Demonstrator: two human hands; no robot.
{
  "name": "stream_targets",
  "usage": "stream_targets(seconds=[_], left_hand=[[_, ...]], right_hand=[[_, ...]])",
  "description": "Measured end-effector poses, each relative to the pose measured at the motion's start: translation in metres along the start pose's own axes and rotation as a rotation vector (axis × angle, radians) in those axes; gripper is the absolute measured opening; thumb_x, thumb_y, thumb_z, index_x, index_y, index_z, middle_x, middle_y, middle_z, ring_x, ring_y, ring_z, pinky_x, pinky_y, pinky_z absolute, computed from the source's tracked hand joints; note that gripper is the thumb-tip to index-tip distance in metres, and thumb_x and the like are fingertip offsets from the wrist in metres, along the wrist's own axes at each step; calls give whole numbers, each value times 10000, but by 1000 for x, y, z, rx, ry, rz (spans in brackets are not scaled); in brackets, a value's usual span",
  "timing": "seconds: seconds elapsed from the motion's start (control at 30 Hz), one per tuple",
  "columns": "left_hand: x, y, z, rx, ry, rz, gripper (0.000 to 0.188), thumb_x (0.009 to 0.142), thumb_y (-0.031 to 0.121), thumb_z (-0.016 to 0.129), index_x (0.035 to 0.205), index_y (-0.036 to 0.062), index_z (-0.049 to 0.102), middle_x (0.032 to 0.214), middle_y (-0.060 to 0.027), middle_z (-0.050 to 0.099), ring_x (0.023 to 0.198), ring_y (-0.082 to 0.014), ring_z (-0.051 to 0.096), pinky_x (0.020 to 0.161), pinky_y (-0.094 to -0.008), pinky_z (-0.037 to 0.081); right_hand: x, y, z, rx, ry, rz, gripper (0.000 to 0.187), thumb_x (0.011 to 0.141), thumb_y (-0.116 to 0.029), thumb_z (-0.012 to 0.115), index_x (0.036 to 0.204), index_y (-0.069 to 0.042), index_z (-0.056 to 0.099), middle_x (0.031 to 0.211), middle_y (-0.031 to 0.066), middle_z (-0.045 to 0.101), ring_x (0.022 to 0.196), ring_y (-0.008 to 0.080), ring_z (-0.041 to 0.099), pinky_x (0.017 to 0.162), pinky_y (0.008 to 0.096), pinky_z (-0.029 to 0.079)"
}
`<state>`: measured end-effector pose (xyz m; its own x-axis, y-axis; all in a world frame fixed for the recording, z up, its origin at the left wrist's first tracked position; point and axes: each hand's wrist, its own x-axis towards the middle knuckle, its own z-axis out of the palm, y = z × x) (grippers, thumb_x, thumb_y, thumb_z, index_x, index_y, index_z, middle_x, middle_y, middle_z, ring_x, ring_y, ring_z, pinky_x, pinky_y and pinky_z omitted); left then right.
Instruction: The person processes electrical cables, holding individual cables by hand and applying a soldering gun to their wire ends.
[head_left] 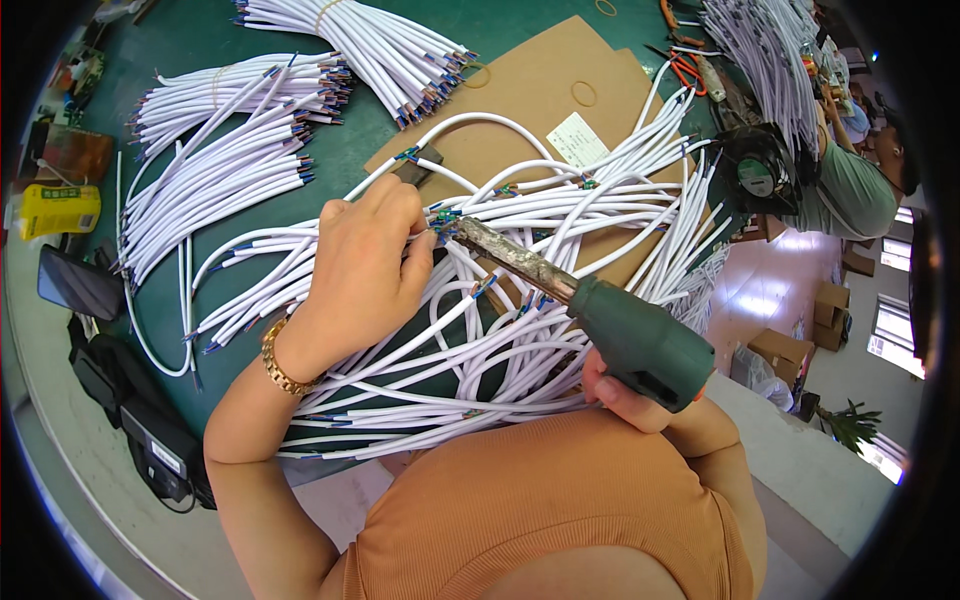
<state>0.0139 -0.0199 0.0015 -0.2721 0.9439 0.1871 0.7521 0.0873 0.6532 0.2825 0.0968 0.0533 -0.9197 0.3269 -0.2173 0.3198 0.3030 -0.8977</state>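
My left hand (372, 262), with a gold watch on its wrist, is closed on a white cable among the pile, its thumb and forefinger pinched near bare coloured wire ends (440, 218). My right hand (625, 392) grips a heat gun (640, 340) with a dark green body, partly hidden behind it. The gun's long worn metal nozzle points left, its tip beside those wire ends and close to my left fingers. Many loose white cables (470, 345) with blue, green-yellow and brown ends lie tangled beneath both hands. The gripped cable is mostly hidden by my left hand.
Bundles of white cable (220, 180) lie at the back left on the green table (400, 30). Cardboard (540, 90) lies under the pile. A black fan (757, 172) stands at the right, near orange-handled pliers (688, 72). A phone (80, 283) leans at the left edge. Another person (855, 190) sits beyond.
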Motion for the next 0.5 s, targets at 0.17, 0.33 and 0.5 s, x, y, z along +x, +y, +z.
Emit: stream_targets(seconds=[0.17, 0.33, 0.5], left_hand=[[-2, -2, -1, 2, -9, -15, 129, 775, 60, 599, 794, 61, 471, 785, -101, 485, 715, -292, 502, 661, -392, 300], [0, -1, -3, -7, -17, -6, 125, 779, 66, 602, 793, 60, 477, 784, -103, 490, 708, -294, 504, 659, -392, 304], [-3, -3, -2, -9, 0, 4, 124, 786, 71, 614, 790, 55, 491, 800, -110, 513, 729, -309, 523, 653, -405, 331]], right_hand=[[4, -16, -7, 338, 17, 225, 356, 794, -224, 614, 1027, 17, 496, 673, 69, 563, 642, 168, 585, 598, 288, 476], [13, -23, 5, 619, 248, 143, 564, 800, -407, 684, 1152, -73, 397, 635, 61, 511, 585, 191, 553, 601, 333, 473], [53, -27, 4, 732, 259, -159, 504, 859, -370, 616, 1188, -60, 395, 622, 39, 488, 578, 181, 559, 783, 419, 522]])
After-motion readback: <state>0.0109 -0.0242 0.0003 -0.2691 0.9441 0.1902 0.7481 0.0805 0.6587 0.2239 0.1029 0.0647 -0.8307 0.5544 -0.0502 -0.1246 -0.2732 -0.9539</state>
